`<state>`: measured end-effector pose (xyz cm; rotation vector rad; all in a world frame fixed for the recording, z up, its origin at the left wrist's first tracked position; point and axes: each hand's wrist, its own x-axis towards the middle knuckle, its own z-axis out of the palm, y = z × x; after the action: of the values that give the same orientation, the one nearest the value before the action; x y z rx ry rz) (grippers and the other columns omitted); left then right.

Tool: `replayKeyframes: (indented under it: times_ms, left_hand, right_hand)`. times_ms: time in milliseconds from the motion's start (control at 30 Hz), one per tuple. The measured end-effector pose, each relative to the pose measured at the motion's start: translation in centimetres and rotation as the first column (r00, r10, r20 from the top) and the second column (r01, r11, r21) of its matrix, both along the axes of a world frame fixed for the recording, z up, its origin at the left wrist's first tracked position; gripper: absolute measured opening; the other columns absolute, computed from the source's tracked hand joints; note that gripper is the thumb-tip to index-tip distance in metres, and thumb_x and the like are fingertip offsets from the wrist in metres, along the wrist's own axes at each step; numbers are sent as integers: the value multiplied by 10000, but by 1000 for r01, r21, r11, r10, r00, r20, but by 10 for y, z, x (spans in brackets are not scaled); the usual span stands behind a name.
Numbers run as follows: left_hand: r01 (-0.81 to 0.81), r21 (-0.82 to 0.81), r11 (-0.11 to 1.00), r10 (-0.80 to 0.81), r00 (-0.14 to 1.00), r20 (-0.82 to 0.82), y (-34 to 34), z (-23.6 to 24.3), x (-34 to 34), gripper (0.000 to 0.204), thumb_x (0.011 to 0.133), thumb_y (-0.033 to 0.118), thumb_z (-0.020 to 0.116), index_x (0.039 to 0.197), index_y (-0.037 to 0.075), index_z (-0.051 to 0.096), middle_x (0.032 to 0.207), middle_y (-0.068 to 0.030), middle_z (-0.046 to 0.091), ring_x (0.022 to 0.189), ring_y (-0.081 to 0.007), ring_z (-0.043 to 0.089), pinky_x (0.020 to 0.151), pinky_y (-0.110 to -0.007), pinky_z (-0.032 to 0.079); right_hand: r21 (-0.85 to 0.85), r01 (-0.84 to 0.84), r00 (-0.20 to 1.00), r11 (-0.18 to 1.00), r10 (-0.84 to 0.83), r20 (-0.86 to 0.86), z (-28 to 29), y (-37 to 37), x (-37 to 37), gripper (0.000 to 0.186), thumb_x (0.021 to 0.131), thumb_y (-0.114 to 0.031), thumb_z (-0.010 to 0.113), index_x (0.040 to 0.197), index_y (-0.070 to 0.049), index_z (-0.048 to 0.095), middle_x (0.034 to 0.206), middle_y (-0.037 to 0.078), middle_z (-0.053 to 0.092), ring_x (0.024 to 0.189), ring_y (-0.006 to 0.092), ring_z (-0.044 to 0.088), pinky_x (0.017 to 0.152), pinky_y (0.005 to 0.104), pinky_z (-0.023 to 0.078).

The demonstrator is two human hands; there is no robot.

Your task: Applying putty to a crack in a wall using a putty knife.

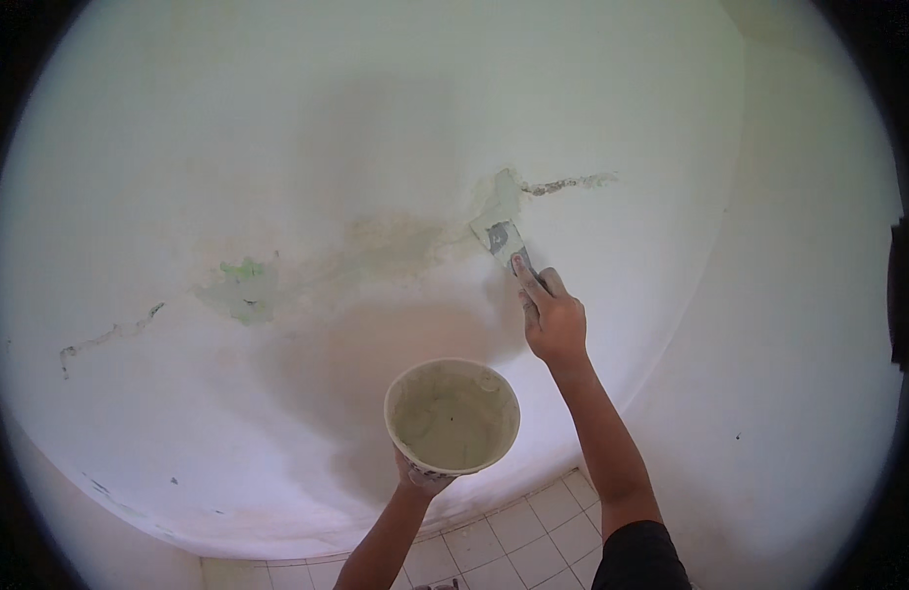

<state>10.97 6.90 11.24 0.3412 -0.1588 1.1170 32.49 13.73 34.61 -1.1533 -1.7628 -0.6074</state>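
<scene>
My left hand [422, 476] grips a pale plastic tub [403, 391] from below, with grey-green paste inside [451, 433]. My right hand [555, 317] holds a putty knife [496, 240], its blade against the white wall [376, 138] just below a smear of fresh grey filler [499, 194]. A dark crack [568, 183] runs rightward from that smear. Further left along the same irregular line are a stained band [356, 256], a flaked pale-green patch [246, 283] and another crack [120, 329]. The blade is partly covered by my fingers.
A side wall [779, 374] meets the facing wall at a corner on the right. Below, square white floor tiles [523, 536] show along the wall's base. A dark object [899, 295] sits at the far right rim, too cut off to identify.
</scene>
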Motion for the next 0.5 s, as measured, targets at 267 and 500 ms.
replayKeyframes:
  times_ms: [267, 500]
  left_hand:
    - [20, -211, 977, 24, 979, 203, -13, 18, -4, 884, 895, 694, 549, 1568, 195, 265, 1558, -182, 350, 1348, -487, 457, 875, -705, 551]
    - [-17, -138, 990, 28, 997, 79, -9, 8, -11, 867, 899, 725, 502, 1554, 197, 295, 1536, -184, 379, 1299, -508, 492, 816, -728, 538]
  right_hand:
    - [-29, 18, 1000, 999, -18, 1, -24, -9, 18, 523, 909, -105, 662, 1414, -227, 599, 900, 101, 561, 653, 315, 598, 586, 415, 516]
    - [123, -34, 990, 992, 50, -131, 16, -16, 14, 508, 925, -106, 656, 1413, -237, 606, 923, 107, 561, 622, 295, 579, 573, 394, 498]
